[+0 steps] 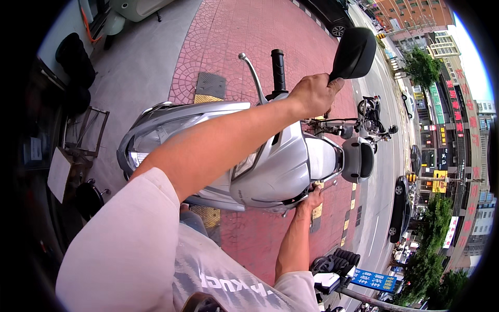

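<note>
A silver motor scooter stands across the middle, front end to the left. My left hand is closed round the stem of a black rear-view mirror, above the scooter. Whether the mirror is joined to the scooter is hidden behind the hand. Close by are a black handlebar grip and a silver brake lever. My right hand is closed at the scooter's lower side; a thin metal rod with a rounded end shows beside its fingers. What it grips is mostly hidden.
A grey top box sits at the scooter's rear. Beyond it stands a motorcycle. Red paving surrounds the scooter, with black-and-yellow ramps. A metal frame stands left; a blue sign is at lower right.
</note>
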The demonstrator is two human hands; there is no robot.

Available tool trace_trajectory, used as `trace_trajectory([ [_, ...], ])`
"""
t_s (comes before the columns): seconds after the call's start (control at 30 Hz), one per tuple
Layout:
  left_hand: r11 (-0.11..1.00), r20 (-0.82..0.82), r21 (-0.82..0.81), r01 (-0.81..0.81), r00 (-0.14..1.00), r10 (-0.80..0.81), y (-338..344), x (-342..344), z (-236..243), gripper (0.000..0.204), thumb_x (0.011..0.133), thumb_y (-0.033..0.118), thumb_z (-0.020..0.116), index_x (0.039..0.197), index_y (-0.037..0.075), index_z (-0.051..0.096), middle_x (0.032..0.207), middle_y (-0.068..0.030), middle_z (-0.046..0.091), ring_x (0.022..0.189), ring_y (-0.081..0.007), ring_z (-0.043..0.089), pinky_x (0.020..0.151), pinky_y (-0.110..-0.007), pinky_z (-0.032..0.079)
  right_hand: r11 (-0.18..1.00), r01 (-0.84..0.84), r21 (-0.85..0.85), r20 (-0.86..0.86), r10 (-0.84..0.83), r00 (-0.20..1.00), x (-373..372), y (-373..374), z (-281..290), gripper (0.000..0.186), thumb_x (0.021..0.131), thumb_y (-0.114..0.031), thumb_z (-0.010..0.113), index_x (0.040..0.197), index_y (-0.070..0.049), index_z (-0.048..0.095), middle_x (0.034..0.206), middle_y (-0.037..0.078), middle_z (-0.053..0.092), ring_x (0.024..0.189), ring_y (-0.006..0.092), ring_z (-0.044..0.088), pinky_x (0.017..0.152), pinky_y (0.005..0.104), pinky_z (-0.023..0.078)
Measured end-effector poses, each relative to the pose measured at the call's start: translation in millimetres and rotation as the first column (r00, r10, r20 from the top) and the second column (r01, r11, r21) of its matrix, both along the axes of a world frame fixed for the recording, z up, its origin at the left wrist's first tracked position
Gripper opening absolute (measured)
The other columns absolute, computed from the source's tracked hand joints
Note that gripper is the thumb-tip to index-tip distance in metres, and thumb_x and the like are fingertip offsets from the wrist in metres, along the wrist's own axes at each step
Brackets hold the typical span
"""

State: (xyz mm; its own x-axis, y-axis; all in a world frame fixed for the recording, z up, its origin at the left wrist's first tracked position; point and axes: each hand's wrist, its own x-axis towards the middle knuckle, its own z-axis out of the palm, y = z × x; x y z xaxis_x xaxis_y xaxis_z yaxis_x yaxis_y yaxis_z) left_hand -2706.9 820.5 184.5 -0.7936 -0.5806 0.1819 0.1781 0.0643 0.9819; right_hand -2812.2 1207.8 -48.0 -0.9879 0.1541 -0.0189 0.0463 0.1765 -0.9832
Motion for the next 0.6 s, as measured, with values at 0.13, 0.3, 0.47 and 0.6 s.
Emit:
trace_trajectory([
  [0.13,0.773,0.463,-0.512,0.374,0.878,-0.117,3.4,-26.0,22.8,0.048,0.095,0.042,0.062,0.106,-0.002,0.076,0.107,-0.0252,0.074,0.106,-0.0365,0.072,0.09,-0.046,0.056,0.999,0.031,0.019,0.001,-0.031,1.0,12.4,-16.6,12.4,0.034,0.108,-0.023,0.046,0.101,0.006,0.063,0.085,0.01,0.067,0.071,0.0185,0.063,0.064,0.0327,0.052],
  [0.3,0.608,0.346,-0.769,0.195,0.928,0.14,32.1,-22.4,15.8,0.039,0.089,0.029,0.067,0.114,-0.001,0.07,0.108,-0.0199,0.072,0.103,-0.0331,0.072,0.086,-0.047,0.056,0.998,0.062,0.003,0.0,-0.062,0.998,21.5,-25.1,22.2,0.033,0.108,-0.025,0.049,0.098,0.003,0.064,0.08,0.006,0.063,0.066,0.0153,0.057,0.06,0.0299,0.048],
  [0.47,0.467,-0.038,-0.853,-0.234,0.919,0.392,71.2,-25.1,-16.9,0.056,0.082,0.017,0.064,0.134,-0.002,0.052,0.115,-0.017,0.062,0.111,-0.0345,0.059,0.099,-0.056,0.041,0.999,0.037,0.026,-0.022,-0.036,0.999,23.0,-22.6,23.7,0.036,0.107,-0.028,0.051,0.098,0.005,0.064,0.078,0.005,0.06,0.069,0.0145,0.054,0.062,0.0296,0.047],
  [0.6,0.455,-0.141,-0.808,-0.374,0.873,0.466,95.9,-22.6,-24.5,0.065,0.079,0.012,0.061,0.14,-0.006,0.044,0.122,-0.0222,0.055,0.12,-0.0378,0.051,0.11,-0.062,0.028,0.999,0.039,0.007,-0.046,-0.038,0.998,22.6,-21.9,21.2,0.035,0.106,-0.028,0.051,0.099,0.004,0.064,0.078,0.005,0.06,0.067,0.0147,0.054,0.062,0.0299,0.046],
])
